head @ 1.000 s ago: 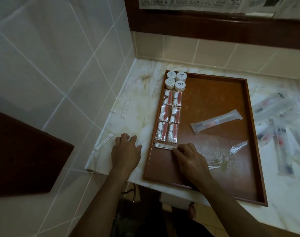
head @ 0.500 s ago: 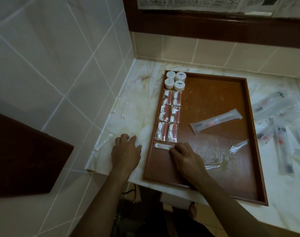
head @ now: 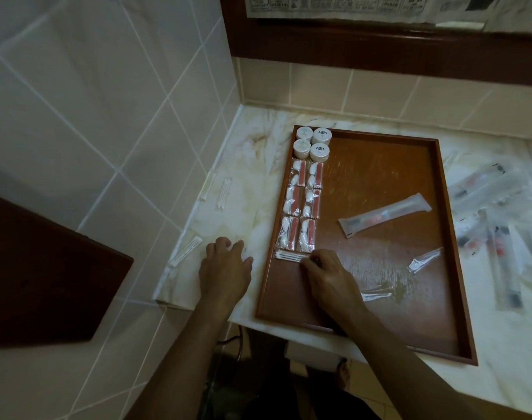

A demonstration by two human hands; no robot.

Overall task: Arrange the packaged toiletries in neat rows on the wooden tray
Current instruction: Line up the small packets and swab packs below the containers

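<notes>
Tray (head: 446,237), wooden, lay on marble worktop (head: 267,131) in tiled corner. Along tray's left edge: four round white jars (head: 313,143) in a two-by-two block at far end, then six packets with red strips (head: 299,207) in two columns of three, touching or nearly touching one another. Just below the nearest pair, a cotton swab packet (head: 289,256) set crosswise on tray floor, beside the left rim. Right hand (head: 330,275) inside tray, palm down, grip closed lightly on the swab packet's right end, fingertips (head: 308,262) curled down onto it; whether pinching or only pressing, could not tell. Left hand (head: 225,265) flat on worktop just left of tray, fingers relaxed and spread, holding nothing, thumb near the tray's rim but apart from it.

Elsewhere on tray: long toothbrush pack (head: 386,215) lying slanted near the middle, small clear sachet (head: 425,260) toward the right, another clear wrapper (head: 377,295) just right of the right wrist, partly hidden. Right of tray, on worktop, a loose heap of more toothbrush packs (head: 501,213), overlapping at mixed angles, blurred. Left of tray, loose swab packets (head: 224,192) near the wall, one more (head: 186,251) by the worktop's edge. Dark wooden panel (head: 46,274) at lower left.
</notes>
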